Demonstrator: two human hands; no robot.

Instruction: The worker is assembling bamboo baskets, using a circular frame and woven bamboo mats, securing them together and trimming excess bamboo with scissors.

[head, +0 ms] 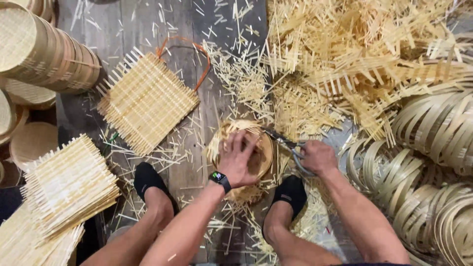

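Two hands meet at the round woven tray (pixel 261 148): left hand (pixel 236 157) clamps its top, right hand (pixel 318 156) grips scissors (pixel 286 143) pointing leftward at its rim.

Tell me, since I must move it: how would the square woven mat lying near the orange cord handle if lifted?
The square woven mat is probably light, being thin strips. Its loose protruding ends look snaggy and brittle. It likely flexes somewhat rather than staying rigid.
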